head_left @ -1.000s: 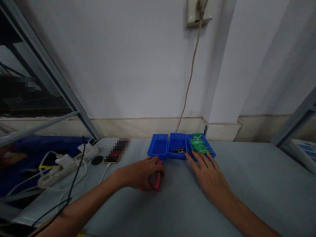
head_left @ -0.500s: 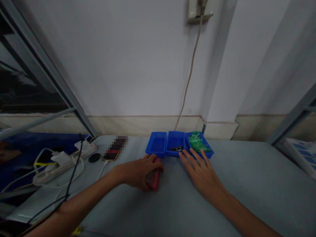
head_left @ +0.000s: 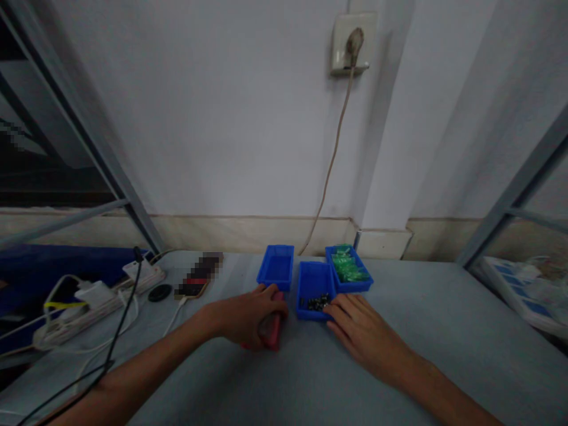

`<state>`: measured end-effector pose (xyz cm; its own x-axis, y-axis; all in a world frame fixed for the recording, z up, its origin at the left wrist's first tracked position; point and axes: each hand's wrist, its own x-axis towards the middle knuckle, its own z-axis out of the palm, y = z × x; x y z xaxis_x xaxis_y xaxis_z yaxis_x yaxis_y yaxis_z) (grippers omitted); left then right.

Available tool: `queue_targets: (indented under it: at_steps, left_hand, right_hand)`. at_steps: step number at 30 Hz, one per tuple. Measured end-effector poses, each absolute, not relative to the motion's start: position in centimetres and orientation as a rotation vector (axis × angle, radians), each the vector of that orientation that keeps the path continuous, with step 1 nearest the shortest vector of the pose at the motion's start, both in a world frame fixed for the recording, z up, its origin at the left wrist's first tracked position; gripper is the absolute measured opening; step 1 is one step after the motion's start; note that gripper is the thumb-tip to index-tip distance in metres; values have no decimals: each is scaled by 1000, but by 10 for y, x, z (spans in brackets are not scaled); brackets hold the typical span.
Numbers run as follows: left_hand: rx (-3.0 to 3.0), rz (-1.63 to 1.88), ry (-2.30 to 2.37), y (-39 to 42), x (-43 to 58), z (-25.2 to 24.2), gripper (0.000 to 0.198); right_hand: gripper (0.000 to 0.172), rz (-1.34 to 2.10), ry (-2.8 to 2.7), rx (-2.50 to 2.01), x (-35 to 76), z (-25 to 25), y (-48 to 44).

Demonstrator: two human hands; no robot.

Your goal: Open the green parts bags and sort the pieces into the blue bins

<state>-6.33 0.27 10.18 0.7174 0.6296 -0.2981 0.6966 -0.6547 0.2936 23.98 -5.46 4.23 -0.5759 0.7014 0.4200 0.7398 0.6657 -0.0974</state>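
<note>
My left hand [head_left: 252,316] is wrapped over a red box [head_left: 274,334] on the table, hiding much of it. With bent fingers, my right hand [head_left: 361,325] grips the near right corner of the middle blue tray [head_left: 316,275], which holds small dark and metallic parts [head_left: 317,303]. This tray sits closer to me than the two beside it. To its left is a blue tray [head_left: 276,266] with nothing visible inside. On its right stands a blue tray [head_left: 355,286] filled with green plastic pieces [head_left: 348,266].
A phone [head_left: 195,281] with a white cable, a round black disc [head_left: 160,293] and a white power strip [head_left: 102,310] lie at the left. Black cables cross near my left forearm. Metal frame posts flank the table, and a wall socket [head_left: 354,44] is above.
The middle tray has come toward me, out of line with the other two. My right hand's spread fingers have closed on its corner. The view has tilted up slightly.
</note>
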Motion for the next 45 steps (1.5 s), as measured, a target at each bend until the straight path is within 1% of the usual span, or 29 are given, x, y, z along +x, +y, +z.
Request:
queue_targets:
  at_steps: [2,4,8,11,14,15,18,19,23,25,27,31,36,38,41,45]
  left_hand:
    - [2556,-225,1011,3,-63,102,73]
    - [2580,-213,988,3,-63,102,70]
    - [2588,-186,984,3,-64,101,69]
    - [2573,-210,1013,3,-63,101,77]
    - [2551,-248,1029,3,-61,102,92]
    - [2545,-250,1035,2,-60,104,97]
    - [2539,-220,1060,-7,-65,114,108]
    - [2544,-183,1062,-13,-68,118,109]
    - [2555,37,1173,-37,-85,137,102]
    - [2562,127,1245,-46,-91,138,103]
    - [2564,177,1246,-49,-95,130,103]
    - [2572,246,1087,-41,-97,102,99]
    - [2573,336,1023,-27,-96,88,83]
    - [2606,322,1029,-26,-97,88,85]
    - [2662,288,1064,-29,-99,84,96]
    - [2673,296,1084,-32,-102,75,99]
  right_hand:
    - [26,106,-2492,-1089,244,56,-64]
    - [27,224,-2412,-1103,249,63,-71]
    - [26,399,-2094,-1358,255,56,-70]
    - [31,535,-1950,-1575,255,42,-59]
    - [41,689,-1964,-1630,250,29,-47]
    - [41,707,-1954,-1618,247,26,-43]
    - [33,714,-1925,-1578,240,21,-36]
    - [31,729,-1916,-1574,237,20,-36]
    - [28,771,-1862,-1586,232,19,-38]
    - [29,736,-1836,-1581,231,18,-40]
    - [29,686,-1829,-1579,231,17,-42]
    - [30,588,-1862,-1598,235,17,-45]
    - [30,603,-1828,-1616,239,18,-51]
    - [30,615,-1801,-1604,239,18,-52]
    - [31,637,-1761,-1555,239,17,-51]
    - [34,653,-1717,-1462,239,16,-48]
